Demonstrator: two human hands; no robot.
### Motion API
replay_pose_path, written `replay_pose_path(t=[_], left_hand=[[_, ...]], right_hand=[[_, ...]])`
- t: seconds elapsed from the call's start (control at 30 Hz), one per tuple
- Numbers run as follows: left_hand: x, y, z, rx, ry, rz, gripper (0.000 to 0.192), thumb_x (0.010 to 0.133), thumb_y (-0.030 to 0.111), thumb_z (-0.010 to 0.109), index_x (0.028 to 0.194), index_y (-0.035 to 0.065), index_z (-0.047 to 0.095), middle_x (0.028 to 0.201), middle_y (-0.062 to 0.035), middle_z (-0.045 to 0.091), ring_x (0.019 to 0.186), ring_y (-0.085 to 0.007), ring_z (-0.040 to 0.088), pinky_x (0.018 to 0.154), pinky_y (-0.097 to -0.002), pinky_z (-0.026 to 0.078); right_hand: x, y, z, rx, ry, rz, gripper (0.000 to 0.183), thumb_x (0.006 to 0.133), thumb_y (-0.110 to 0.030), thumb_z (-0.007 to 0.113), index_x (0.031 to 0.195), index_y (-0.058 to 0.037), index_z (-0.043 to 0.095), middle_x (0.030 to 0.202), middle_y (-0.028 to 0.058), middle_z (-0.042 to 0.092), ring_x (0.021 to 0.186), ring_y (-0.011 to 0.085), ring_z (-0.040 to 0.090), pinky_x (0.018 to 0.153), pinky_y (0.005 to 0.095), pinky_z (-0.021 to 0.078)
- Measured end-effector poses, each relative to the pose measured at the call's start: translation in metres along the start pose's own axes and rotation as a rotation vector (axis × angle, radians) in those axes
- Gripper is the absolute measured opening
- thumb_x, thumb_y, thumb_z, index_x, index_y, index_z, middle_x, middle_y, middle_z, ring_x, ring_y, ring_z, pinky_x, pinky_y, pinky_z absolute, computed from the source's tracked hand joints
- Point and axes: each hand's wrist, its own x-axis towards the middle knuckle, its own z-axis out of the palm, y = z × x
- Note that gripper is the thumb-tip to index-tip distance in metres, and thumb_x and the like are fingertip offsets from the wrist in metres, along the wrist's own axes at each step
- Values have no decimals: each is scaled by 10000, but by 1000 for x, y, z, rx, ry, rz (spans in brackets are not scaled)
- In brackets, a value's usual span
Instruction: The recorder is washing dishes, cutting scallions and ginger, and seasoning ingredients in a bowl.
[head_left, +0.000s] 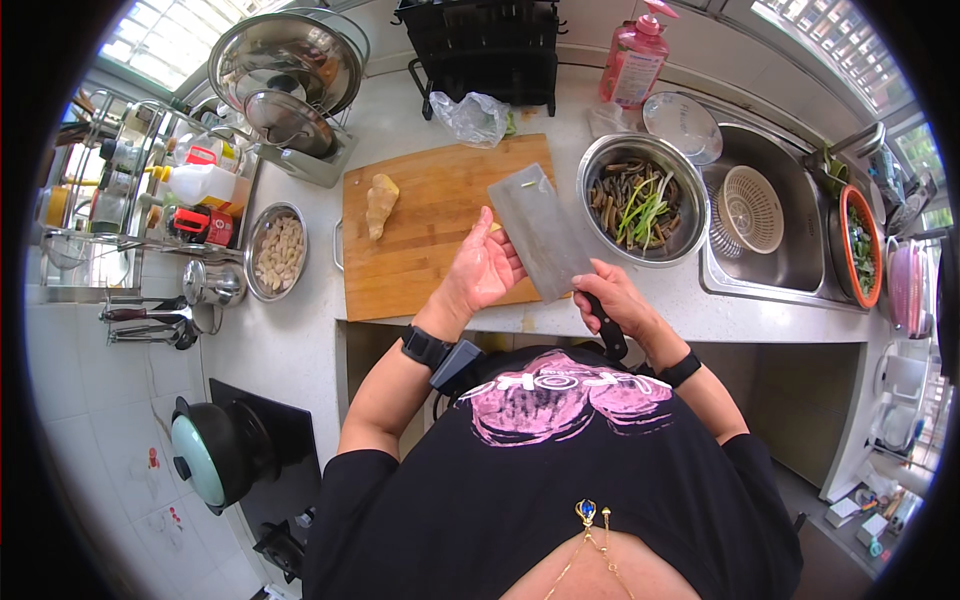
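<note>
My right hand (613, 296) grips the black handle of a cleaver (540, 232), whose broad blade is raised over the right part of a wooden cutting board (442, 262). A small green piece clings to the blade near its far end. My left hand (486, 266) is palm up, fingers apart, just left of the blade; its fingertips are partly hidden behind the blade, along with a small yellowish piece. A piece of ginger root (382, 206) lies on the board's left part. Right of the board, a steel bowl (701, 225) contains dark brown strips topped with green onion strips (643, 210).
At left stand a steel bowl of peeled garlic cloves (280, 253), a spice rack and pot lids. A crumpled plastic bag (471, 118) lies behind the board. A sink (799, 247) with a strainer basket (750, 209) is at right, beside a pink pump bottle (634, 64). A lidded pot (206, 457) stands lower left.
</note>
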Motion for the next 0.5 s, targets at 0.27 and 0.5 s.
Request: replay_pose_path(t=[0.27,0.5], left_hand=[[3,17,-18,98,71,110,422,910,372,472,1088,-7,517,998,-125,605,920,-240,585,847,-357,468],[25,43,-47,1425,435,582,215,799,130,609,979,16,586,852,-70,600,767,-195,589,684,-300,481]], right_hand=[[-7,8,-11,-42,72,-39,137,863,-156,492,938,-42,484,578,18,484,389,100,462,360,220,389],[-37,8,-26,-42,151,-105,124,865,-147,496,934,-46,481,573,16,476,384,101,460,352,226,388]])
